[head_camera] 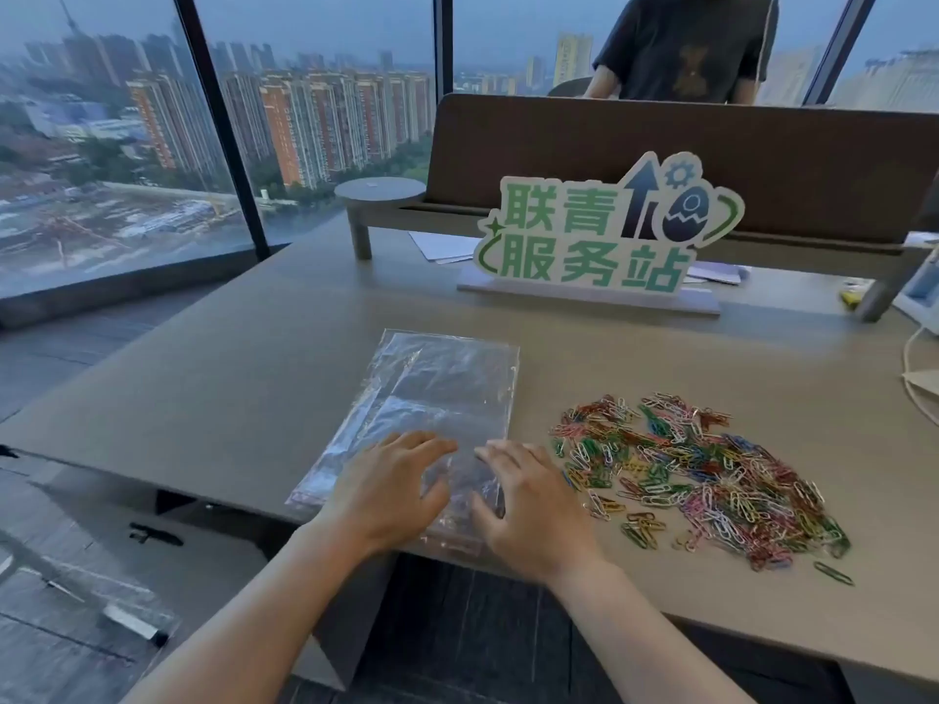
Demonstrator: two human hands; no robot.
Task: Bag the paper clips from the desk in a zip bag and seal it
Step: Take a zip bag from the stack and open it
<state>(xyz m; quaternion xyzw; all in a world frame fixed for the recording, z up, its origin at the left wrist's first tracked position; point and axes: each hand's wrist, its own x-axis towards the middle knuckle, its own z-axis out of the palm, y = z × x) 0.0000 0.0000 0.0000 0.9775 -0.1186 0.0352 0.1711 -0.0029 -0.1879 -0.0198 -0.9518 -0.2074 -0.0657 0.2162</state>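
A stack of clear zip bags [432,393] lies flat on the grey desk [228,378], its near end at the desk's front edge. My left hand [391,492] and my right hand [528,505] rest on the near end of the bags, fingers spread, palms down, thumbs toward each other. Whether either hand pinches the plastic cannot be told. A wide pile of coloured paper clips [706,475] is spread on the desk just right of my right hand, with one green clip [833,573] lying apart near the front edge.
A green-lettered sign [599,231] on a base stands behind the bags. Behind it are papers [442,246], a desk divider [660,144] and a person standing [686,43]. A white cable [909,368] lies at the right edge. Large windows are on the left.
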